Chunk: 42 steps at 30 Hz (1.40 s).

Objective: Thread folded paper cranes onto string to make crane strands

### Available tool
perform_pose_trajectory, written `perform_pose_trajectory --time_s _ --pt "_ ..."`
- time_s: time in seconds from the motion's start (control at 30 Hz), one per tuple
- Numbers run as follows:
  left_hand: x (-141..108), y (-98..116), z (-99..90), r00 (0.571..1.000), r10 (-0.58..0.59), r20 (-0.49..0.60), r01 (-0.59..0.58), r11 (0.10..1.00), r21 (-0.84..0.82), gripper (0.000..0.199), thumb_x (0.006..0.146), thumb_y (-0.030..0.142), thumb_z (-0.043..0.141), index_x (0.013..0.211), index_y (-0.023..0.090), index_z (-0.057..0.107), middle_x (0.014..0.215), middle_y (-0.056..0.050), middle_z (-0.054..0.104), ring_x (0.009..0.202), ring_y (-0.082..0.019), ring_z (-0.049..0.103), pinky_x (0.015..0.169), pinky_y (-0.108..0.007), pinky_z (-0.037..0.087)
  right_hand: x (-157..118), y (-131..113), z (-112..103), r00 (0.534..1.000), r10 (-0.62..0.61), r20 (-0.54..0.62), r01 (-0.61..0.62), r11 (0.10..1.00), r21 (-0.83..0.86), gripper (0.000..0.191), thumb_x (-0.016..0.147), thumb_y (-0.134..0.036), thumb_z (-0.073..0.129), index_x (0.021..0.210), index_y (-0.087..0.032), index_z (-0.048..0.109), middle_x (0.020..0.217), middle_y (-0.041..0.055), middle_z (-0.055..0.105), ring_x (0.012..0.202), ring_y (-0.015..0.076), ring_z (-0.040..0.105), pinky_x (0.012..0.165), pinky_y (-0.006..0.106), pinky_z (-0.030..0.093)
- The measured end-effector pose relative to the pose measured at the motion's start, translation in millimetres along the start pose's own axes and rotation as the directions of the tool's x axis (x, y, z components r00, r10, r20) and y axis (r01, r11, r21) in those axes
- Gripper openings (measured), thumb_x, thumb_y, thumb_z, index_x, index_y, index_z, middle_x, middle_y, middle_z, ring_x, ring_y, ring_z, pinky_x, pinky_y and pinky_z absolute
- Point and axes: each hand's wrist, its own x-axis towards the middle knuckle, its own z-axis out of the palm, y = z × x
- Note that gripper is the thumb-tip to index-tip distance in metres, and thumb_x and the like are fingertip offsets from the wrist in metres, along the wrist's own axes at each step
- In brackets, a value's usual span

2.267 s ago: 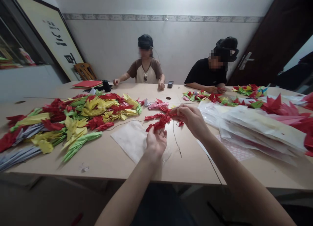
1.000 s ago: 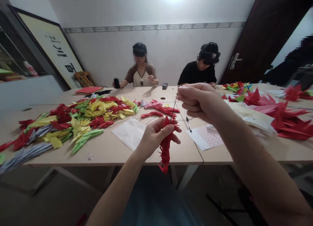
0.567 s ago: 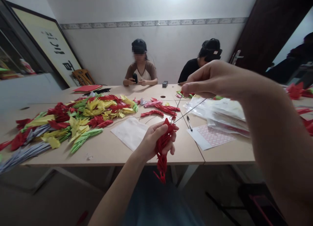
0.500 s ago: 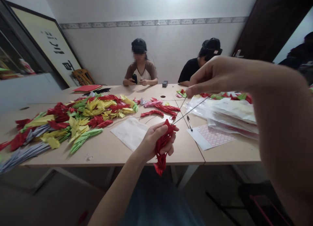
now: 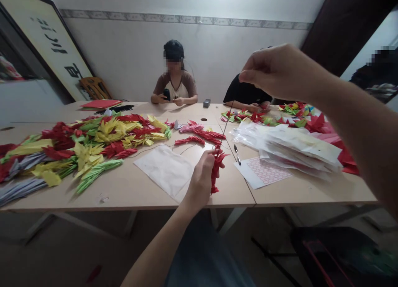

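Observation:
My left hand (image 5: 201, 180) is closed around a bundle of red folded paper (image 5: 218, 167), held upright over the front of the table. Pointed red tips stick out past my fingers. From the top of the bundle a dark thread (image 5: 228, 122) runs up toward my right hand (image 5: 270, 69). That hand is raised high, with thumb and finger pinched at the thread's upper end; the very tip is too fine to see. Under and beside my left hand lies a white sheet (image 5: 164, 169). Several red twisted paper strands (image 5: 190, 141) lie just beyond.
A large heap of coloured folded paper (image 5: 102, 133) covers the left side. To the right lie a pen (image 5: 237, 154), a patterned sheet (image 5: 269, 172) and plastic bags (image 5: 298, 144). Two people sit across the table (image 5: 130, 200); one holds a dark object (image 5: 167, 95).
My right hand has risen, drawing the thread up into a steeper line. The red bundle has turned more upright in my left hand. The whole view has shifted slightly.

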Motion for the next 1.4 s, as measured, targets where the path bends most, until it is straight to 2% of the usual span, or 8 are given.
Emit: perform_pose_trajectory --time_s 0.1,0.27,0.57,0.67,0.83,1.07,1.17,1.4 --pt "0.1 0.8 3.6 0.997 -0.02 -0.07 0.015 0.998 -0.068 0.018 0.088 0.031 0.055 0.095 0.017 0.065 0.068 -0.001 0.06 0.055 -0.009 0.05 0.047 -0.016 0.04 -3.0 3.4 12.1 0.998 0.053 -0.044 -0.042 0.975 0.219 0.025 0.083 -0.029 0.056 0.082 -0.007 0.068 0.047 -0.0119 0.049 0.047 -0.003 0.037 0.053 0.022 0.027" --pt "4.4 -1.8 -6.1 0.999 -0.036 -0.006 0.036 0.995 -0.095 0.006 0.08 0.021 0.064 0.083 0.016 0.062 0.066 0.0 0.062 0.055 -0.009 0.056 0.055 -0.019 0.047 -4.2 -1.3 20.2 0.996 0.083 -0.032 -0.065 0.927 0.37 0.018 0.082 -0.024 0.059 0.071 -0.009 0.063 0.046 -0.0121 0.044 0.048 -0.0015 0.034 0.054 0.022 0.027" --pt "0.1 0.4 -10.8 0.999 -0.019 0.051 0.02 1.0 -0.023 0.011 0.079 0.024 0.066 0.076 0.017 0.059 0.062 -0.001 0.061 0.056 -0.009 0.056 0.049 -0.016 0.043 -2.4 -8.6 35.8 0.976 0.132 -0.171 -0.058 0.923 0.381 0.017 0.081 -0.017 0.06 0.065 -0.013 0.057 0.049 -0.0108 0.041 0.052 0.0022 0.038 0.057 0.023 0.028" --pt "-0.8 -1.5 -12.0 0.997 0.005 0.078 -0.005 1.0 -0.009 0.012 0.08 0.024 0.066 0.076 0.017 0.058 0.065 -0.002 0.063 0.058 -0.01 0.06 0.053 -0.017 0.046 -0.1 -6.8 40.3 0.963 0.151 -0.224 -0.044 0.907 0.42 0.018 0.083 -0.016 0.059 0.065 -0.015 0.055 0.049 -0.0094 0.043 0.051 0.0034 0.038 0.055 0.024 0.028" --pt "-1.8 -6.2 -15.8 0.992 -0.059 0.115 0.062 0.998 -0.022 0.016 0.081 0.03 0.065 0.081 0.017 0.056 0.075 -0.004 0.066 0.063 -0.015 0.067 0.052 -0.02 0.05 7.6 2.3 42.7 0.925 0.247 -0.289 -0.055 0.84 0.54 0.023 0.081 -0.012 0.06 0.061 -0.019 0.051 0.047 -0.0075 0.041 0.047 0.005 0.035 0.051 0.027 0.025" --pt "1.2 -8.3 -16.7 0.974 -0.079 0.213 0.095 0.993 -0.068 0.025 0.082 0.036 0.064 0.084 0.016 0.05 0.078 0.001 0.062 0.051 -0.011 0.065 0.045 -0.019 0.051 14.2 18.2 49.4 0.881 0.15 -0.448 0.116 0.851 0.512 0.022 0.084 -0.012 0.056 0.065 -0.02 0.049 0.05 -0.0069 0.038 0.047 0.0083 0.037 0.049 0.027 0.025" --pt "2.7 -9.0 -15.6 0.965 -0.078 0.251 0.103 0.991 -0.087 0.026 0.083 0.037 0.063 0.085 0.016 0.048 0.079 0.001 0.063 0.051 -0.011 0.065 0.044 -0.019 0.051 16.1 22.1 51.8 0.856 0.153 -0.493 0.123 0.867 0.483 0.019 0.085 -0.013 0.056 0.068 -0.02 0.049 0.052 -0.0074 0.038 0.049 0.0085 0.038 0.05 0.027 0.026" --pt "3.7 -5.4 -26.0 0.918 -0.169 0.359 0.226 0.966 -0.123 0.032 0.087 0.049 0.052 0.089 0.018 0.045 0.087 -0.003 0.065 0.046 -0.011 0.062 0.039 -0.02 0.048 15.8 32.7 55.8 0.913 0.228 -0.338 -0.072 0.907 0.415 0.016 0.082 -0.019 0.057 0.069 -0.01 0.058 0.053 -0.007 0.043 0.053 0.0042 0.035 0.055 0.026 0.026"
